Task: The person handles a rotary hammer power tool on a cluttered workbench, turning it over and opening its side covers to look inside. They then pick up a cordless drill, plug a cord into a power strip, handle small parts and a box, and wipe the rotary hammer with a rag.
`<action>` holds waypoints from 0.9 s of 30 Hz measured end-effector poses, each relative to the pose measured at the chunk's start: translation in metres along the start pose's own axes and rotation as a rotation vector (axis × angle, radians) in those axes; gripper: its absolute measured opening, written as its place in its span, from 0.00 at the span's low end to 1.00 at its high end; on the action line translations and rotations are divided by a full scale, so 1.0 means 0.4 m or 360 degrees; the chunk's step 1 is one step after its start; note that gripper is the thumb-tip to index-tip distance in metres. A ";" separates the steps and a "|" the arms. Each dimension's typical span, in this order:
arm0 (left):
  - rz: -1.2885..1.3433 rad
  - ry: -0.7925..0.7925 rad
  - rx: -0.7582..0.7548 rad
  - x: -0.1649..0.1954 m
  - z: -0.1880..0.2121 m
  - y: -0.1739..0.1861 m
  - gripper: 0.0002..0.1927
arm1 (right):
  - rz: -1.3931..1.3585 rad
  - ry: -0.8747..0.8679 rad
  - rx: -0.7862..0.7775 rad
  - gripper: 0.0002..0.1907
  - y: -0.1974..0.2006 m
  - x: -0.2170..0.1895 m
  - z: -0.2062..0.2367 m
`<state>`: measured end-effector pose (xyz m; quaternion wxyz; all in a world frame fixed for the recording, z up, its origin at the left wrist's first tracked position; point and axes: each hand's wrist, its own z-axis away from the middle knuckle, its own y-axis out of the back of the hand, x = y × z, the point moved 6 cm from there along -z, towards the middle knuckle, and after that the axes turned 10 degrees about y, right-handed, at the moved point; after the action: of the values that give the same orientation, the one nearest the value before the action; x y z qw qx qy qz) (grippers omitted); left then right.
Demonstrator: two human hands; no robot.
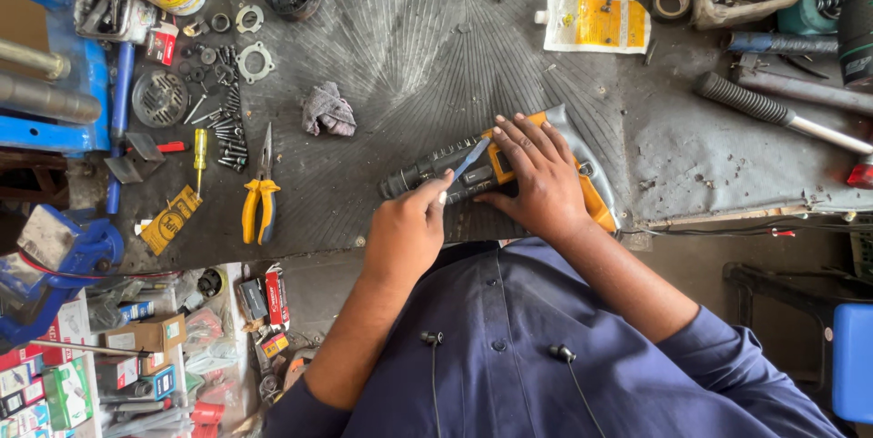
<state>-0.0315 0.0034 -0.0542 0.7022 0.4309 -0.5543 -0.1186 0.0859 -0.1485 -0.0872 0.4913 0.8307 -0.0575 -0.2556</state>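
Power drill (427, 170) lying flat near middle of dark mat (409, 47); right hand (543, 176) pressed open on top of drill; left hand (406, 231) pinched around thin blue tool (471, 160); yellow pliers (261, 192) at nine o'clock.

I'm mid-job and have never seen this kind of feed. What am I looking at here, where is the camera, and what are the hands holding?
The single picture comes from a camera on the person's head, looking down at a dark workbench mat. There is no machine, only two bare hands. The right hand presses down on a grey and orange power drill lying on its side. The left hand holds a thin blue-handled tool against the drill body. Nearby lie yellow-handled pliers, a crumpled rag, loose screws and a yellow packet.
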 end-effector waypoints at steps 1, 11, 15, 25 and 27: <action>0.0019 0.0031 0.0005 0.000 -0.001 -0.003 0.14 | 0.0001 0.0005 0.0009 0.47 0.000 0.000 -0.001; -0.0139 0.0564 -0.0569 -0.058 0.076 0.108 0.15 | 0.0029 0.0034 -0.0040 0.49 -0.002 0.006 0.001; -0.0024 0.0159 -0.0181 -0.009 0.063 0.109 0.13 | 0.0097 0.0065 -0.0116 0.49 0.008 0.002 -0.012; -0.0192 -0.0269 0.0269 0.016 0.013 0.062 0.05 | 0.0128 -0.0003 -0.0302 0.51 0.007 0.017 -0.065; -0.0160 -0.0326 0.0253 0.018 -0.010 0.035 0.04 | 0.0140 -0.0009 -0.0307 0.50 0.007 0.016 -0.065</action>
<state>-0.0297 0.0091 -0.0392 0.5987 0.4981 -0.6084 -0.1528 0.1045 -0.1316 -0.0770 0.5795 0.7755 -0.0705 -0.2404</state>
